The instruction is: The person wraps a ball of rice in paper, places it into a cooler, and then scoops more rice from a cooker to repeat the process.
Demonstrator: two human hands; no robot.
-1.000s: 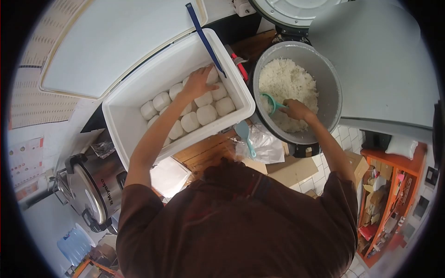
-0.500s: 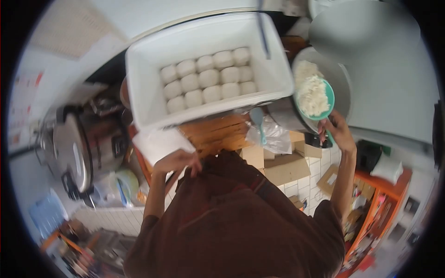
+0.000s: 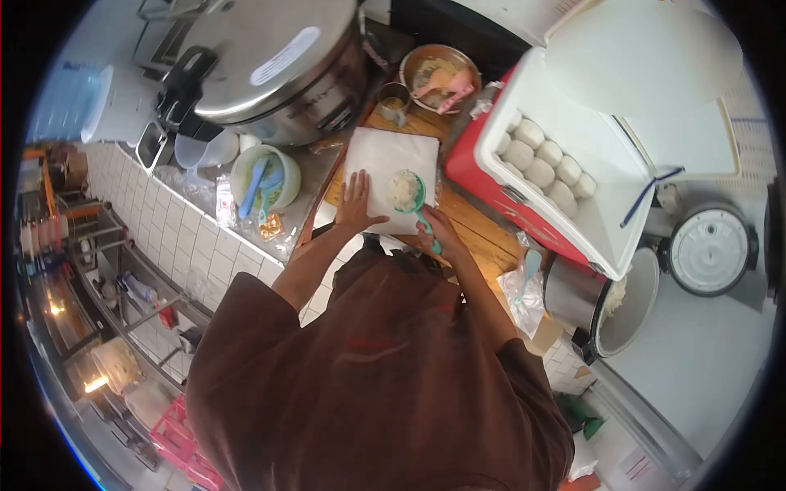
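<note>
My left hand [image 3: 358, 203] lies flat with fingers spread on the left edge of a stack of white paper sheets [image 3: 393, 147]. My right hand [image 3: 440, 231] is closed round the handle of a green scoop [image 3: 423, 203]. White rice [image 3: 404, 190] fills the scoop's bowl, which is over the right half of the paper. To the right stands a red-and-white cooler box [image 3: 508, 176] with rows of rounded white bundles [image 3: 540, 168] in it. Beyond that, a tilted metal pot [image 3: 573, 295] has more rice [image 3: 614, 299] inside.
A large steel cooker [image 3: 278, 90] stands at the upper left. Near it are a tub [image 3: 266, 180] with blue utensils and a metal cup [image 3: 393, 102]. A bowl [image 3: 442, 65] with pink utensils sits at the back. A pale blue spatula [image 3: 532, 263] lies by a plastic bag [image 3: 521, 296].
My view has turned left. The right hand has brought the rice-filled scoop from the pot to above the paper. My left hand has moved from the paper's near edge to flat upon it.
</note>
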